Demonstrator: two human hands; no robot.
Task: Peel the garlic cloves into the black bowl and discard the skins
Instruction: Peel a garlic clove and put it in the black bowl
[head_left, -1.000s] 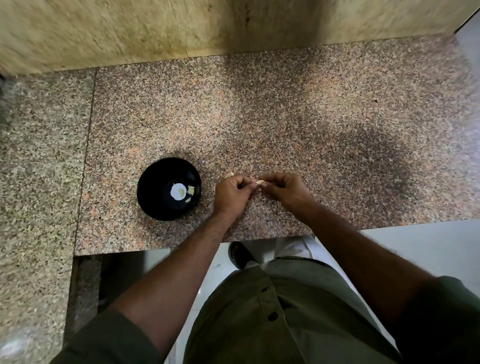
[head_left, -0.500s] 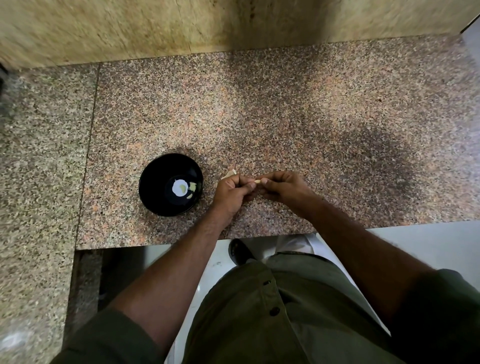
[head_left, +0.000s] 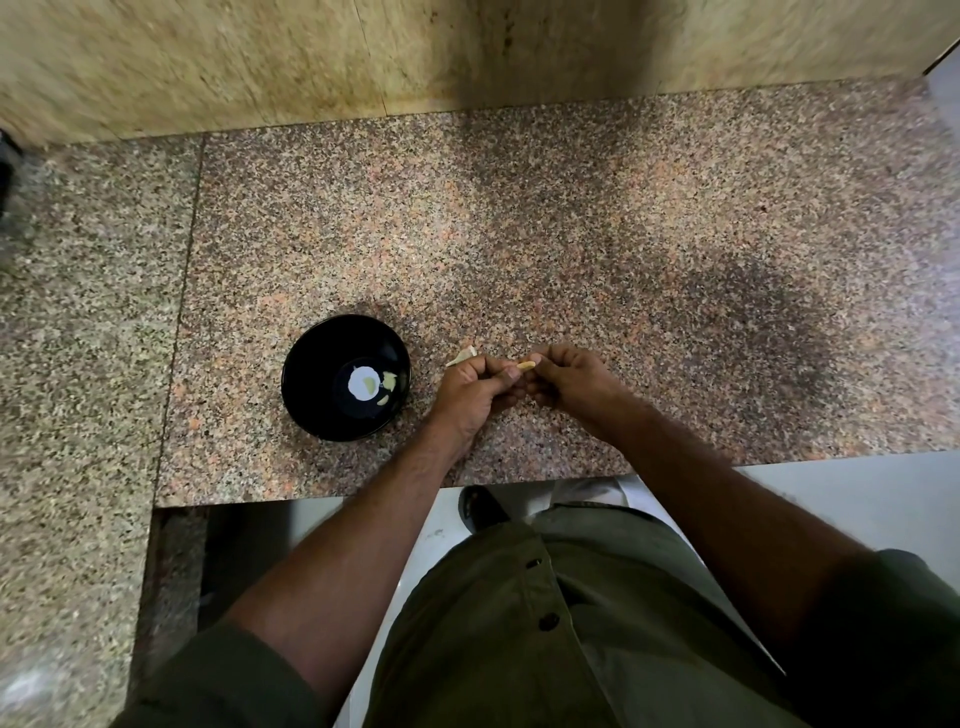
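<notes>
**Both hands pinch one garlic clove beside the black bowl**

Nearest the camera, a green buttoned shirt (head_left: 519, 623) fills the lower frame, with both bare forearms reaching forward from its rolled sleeves. Below them a dark shoe (head_left: 480, 506) shows on the pale floor (head_left: 831, 493), just past the front edge of the speckled granite tabletop (head_left: 571, 234).

Over that front edge the two hands meet, close together and touching at the fingertips. The left hand (head_left: 475, 392) has its fingers curled, thumb and forefinger pinching one end of a small pale garlic clove (head_left: 523, 367). The right hand (head_left: 571, 379) is curled too and pinches the clove's other end, so the clove sits between both, held just above the stone.

Just beyond the left hand's knuckles, a scrap of papery garlic skin (head_left: 464, 355) lies on the tabletop, partly hidden by the fingers.

To the left of the hands, near but apart from them, stands the black bowl (head_left: 311, 395), upright. Inside it lie a few pale peeled cloves (head_left: 389, 382) next to a bright white reflection on the bottom.

Farthest away, a yellowish stone wall (head_left: 363, 57) rises from the back of the tabletop.
</notes>
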